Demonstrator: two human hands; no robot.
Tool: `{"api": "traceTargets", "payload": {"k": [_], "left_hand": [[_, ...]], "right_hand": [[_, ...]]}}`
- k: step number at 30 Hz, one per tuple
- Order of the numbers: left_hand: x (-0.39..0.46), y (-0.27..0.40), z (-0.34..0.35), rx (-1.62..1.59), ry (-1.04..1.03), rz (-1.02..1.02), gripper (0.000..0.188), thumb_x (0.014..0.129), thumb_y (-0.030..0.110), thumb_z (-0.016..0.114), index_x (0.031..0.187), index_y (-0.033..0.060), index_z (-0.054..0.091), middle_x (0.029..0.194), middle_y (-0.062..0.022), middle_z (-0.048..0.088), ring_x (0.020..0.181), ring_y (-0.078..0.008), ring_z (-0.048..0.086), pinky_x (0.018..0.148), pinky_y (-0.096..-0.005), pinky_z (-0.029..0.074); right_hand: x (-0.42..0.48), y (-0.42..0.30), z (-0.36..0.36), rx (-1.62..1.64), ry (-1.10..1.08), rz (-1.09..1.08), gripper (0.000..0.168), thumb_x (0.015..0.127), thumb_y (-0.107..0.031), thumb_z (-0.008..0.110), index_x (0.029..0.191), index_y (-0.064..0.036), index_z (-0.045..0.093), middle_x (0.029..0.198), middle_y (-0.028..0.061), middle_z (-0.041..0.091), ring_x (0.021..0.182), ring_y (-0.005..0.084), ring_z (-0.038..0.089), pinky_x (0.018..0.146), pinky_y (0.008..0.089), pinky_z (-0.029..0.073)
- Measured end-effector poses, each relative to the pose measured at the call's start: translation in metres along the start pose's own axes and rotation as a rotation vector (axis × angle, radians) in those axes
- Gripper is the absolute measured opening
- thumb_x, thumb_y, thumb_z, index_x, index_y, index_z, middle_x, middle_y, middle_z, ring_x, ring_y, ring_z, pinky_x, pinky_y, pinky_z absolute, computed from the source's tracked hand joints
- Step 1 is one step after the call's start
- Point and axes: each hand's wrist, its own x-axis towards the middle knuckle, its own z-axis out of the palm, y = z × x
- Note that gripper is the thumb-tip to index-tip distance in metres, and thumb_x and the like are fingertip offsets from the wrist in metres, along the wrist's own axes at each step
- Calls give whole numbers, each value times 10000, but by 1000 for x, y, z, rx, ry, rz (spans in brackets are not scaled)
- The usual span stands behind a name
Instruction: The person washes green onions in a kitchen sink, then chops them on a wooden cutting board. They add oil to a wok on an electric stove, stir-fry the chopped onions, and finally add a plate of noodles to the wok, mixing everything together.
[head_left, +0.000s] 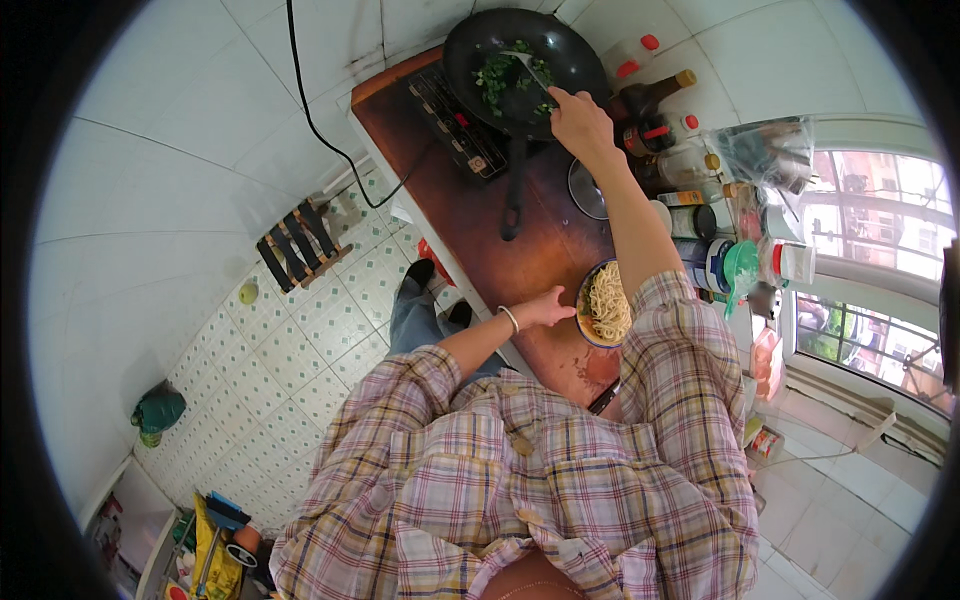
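Note:
My right hand (583, 126) grips the handle of a metal spatula (531, 69), whose blade lies among chopped greens (495, 81) in a black wok (574, 56). The wok rests on an induction cooker (457, 124), with its long handle (514, 195) pointing towards me. My left hand (549, 307) has its fingers apart at the left rim of a blue-edged bowl (581, 322) of noodles (609, 304). Whether the fingertips touch the bowl is hard to tell. My right forearm and sleeve hide the bowl's right side.
Bottles and jars, among them a dark sauce bottle (652, 94), line the right side of the brown counter (465, 217). A glass lid (589, 187) lies under my right forearm. A knife (604, 397) lies near my body. A black cable (330, 146) hangs at the left.

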Motion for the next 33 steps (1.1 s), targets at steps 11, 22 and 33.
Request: {"api": "traceTargets", "payload": {"k": [11, 22, 33], "left_hand": [[22, -1, 55, -625, -20, -14, 714, 836, -9, 543, 1416, 206, 187, 1305, -102, 456, 1136, -228, 522, 848, -474, 507], [-56, 3, 9, -381, 61, -78, 577, 771, -7, 473, 1328, 50, 334, 1059, -105, 538, 885, -180, 592, 620, -327, 550], [-224, 89, -32, -593, 253, 124, 717, 772, -41, 474, 1410, 142, 201, 1187, -93, 511, 974, -193, 595, 752, -326, 548]], "right_hand": [[-120, 17, -77, -83, -172, -42, 350, 803, -150, 556, 1152, -138, 579, 930, 188, 574, 778, 351, 627, 659, 436, 516], [9, 24, 5, -3, 29, -10, 303, 828, -133, 505, 1114, -118, 603, 975, 216, 558, 818, 377, 622, 706, 439, 514], [-99, 65, -77, -162, -227, -46, 385, 814, -117, 537, 1193, -165, 583, 1013, 157, 549, 889, 314, 610, 721, 410, 506]]}}
